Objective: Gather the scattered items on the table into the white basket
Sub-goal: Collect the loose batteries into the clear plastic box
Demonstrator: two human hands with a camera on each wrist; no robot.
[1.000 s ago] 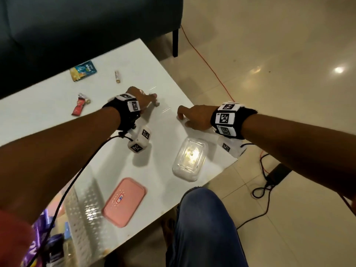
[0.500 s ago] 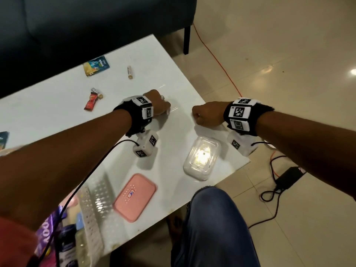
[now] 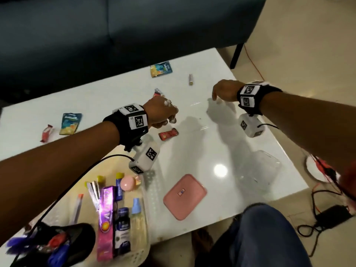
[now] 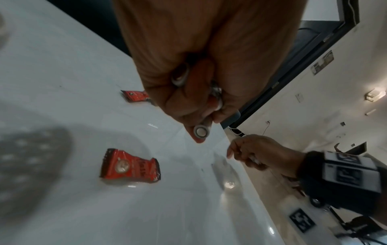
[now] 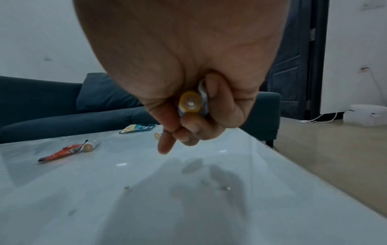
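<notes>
My left hand (image 3: 167, 116) hovers over the white table (image 3: 212, 143) and grips small batteries (image 4: 201, 131) in a fist. My right hand (image 3: 217, 97) is further right, fingers curled round a yellow-ended battery (image 5: 190, 103). The white basket (image 3: 134, 256) at the near left holds several bottles, tubes and packets. Loose on the table lie a red sachet (image 3: 168, 134) below my left hand, a second red sachet (image 4: 135, 96) with a battery (image 5: 87, 147) beside it, another battery (image 3: 190, 79), two blue-yellow packets (image 3: 161, 69) (image 3: 70, 123) and a red bar (image 3: 47, 132).
A pink flat case (image 3: 185, 196) and a clear plastic box (image 3: 258, 170) lie near the table's front edge. A dark sofa (image 3: 115, 35) runs behind the table. My knee (image 3: 269, 237) is below the front edge, and cables (image 3: 327, 218) lie on the floor at right.
Both hands have lifted off the table holding batteries. The left hand moved leftward, the right hand further from the front edge. The view swung so the basket now shows.
</notes>
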